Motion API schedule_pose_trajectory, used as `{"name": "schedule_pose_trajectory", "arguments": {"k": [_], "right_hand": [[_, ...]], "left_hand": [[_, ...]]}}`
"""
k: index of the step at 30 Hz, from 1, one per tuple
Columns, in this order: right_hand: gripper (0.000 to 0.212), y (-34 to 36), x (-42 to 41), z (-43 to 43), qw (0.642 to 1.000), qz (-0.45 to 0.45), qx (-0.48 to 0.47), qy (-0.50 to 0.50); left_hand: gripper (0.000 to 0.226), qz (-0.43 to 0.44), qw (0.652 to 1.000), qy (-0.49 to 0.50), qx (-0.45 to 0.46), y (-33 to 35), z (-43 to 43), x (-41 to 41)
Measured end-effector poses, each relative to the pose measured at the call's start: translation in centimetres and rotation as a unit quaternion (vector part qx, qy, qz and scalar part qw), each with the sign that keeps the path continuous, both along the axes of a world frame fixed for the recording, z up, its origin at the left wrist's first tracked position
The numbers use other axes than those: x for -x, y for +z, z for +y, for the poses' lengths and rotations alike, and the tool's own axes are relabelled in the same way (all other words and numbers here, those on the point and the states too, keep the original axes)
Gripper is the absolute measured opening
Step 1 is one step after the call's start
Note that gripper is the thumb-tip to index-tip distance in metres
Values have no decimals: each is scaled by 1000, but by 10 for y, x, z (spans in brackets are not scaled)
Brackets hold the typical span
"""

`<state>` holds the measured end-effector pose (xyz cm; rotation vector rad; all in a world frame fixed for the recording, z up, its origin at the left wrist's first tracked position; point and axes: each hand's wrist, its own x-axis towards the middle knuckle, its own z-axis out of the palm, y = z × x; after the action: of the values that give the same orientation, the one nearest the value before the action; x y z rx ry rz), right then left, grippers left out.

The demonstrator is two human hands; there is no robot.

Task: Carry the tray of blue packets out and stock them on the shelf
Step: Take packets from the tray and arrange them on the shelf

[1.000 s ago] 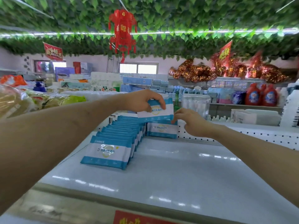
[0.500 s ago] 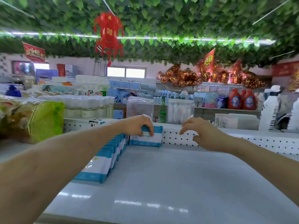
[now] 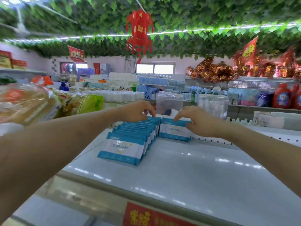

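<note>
While the back packet (image 3: 175, 130) is being set, it should be kept upright on its long edge and squared against the pegboard (image 3: 211, 140), level with the row of packets (image 3: 130, 138). It stands on the shelf (image 3: 187, 173) just right of the row's far end, with its printed face toward the person and its long axis running left to right. The right grip (image 3: 200, 122) is curled over its top edge. The left grip (image 3: 138, 110) is bent onto the row's rear tops, and whether anything is pinched cannot be told.
</note>
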<state>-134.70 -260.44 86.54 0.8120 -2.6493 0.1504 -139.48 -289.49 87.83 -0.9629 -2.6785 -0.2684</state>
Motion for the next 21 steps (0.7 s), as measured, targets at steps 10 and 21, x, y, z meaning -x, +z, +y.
{"name": "schedule_pose_trajectory", "arguments": {"k": [10, 21], "right_hand": [[28, 4, -25, -230, 960, -31, -7, 278], [30, -52, -159, -434, 867, -92, -67, 485]], "left_hand": [[36, 31, 957, 287, 33, -10, -196, -167], [34, -36, 840, 541, -17, -93, -304, -407]]}}
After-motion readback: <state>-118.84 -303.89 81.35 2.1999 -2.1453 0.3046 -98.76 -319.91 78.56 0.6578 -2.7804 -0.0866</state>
